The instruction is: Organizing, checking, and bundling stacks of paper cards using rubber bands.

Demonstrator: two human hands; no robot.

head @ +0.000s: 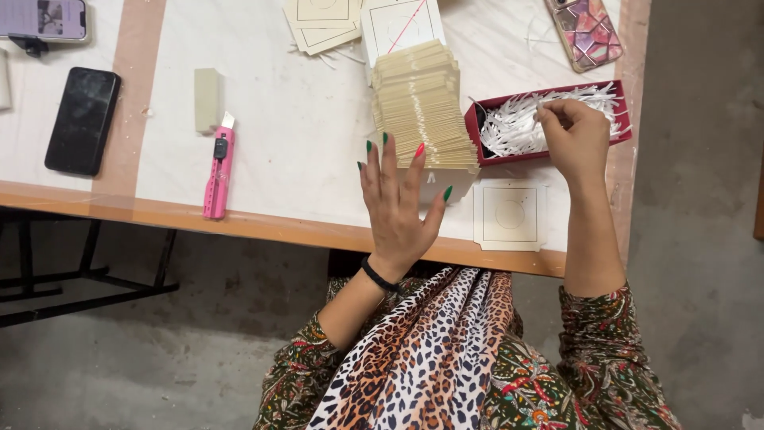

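My left hand (pixel 395 203) is spread open with its fingers apart, hovering at the near end of a long leaning stack of cream cards (pixel 419 103) on the white table (pixel 294 135). My right hand (pixel 574 137) has its fingers pinched over a dark red tray (pixel 481 135) filled with white paper strips (pixel 525 119); what it pinches is too small to make out. A single cream card with a drawn square and circle (pixel 509 215) lies flat near the table's front edge, below the tray.
A pink utility knife (pixel 218 171) and a small pale block (pixel 208 99) lie to the left. A black phone (pixel 83 119) and another phone (pixel 44 18) are at far left, a patterned phone (pixel 587 30) at top right. More cards (pixel 322 24) lie at the back.
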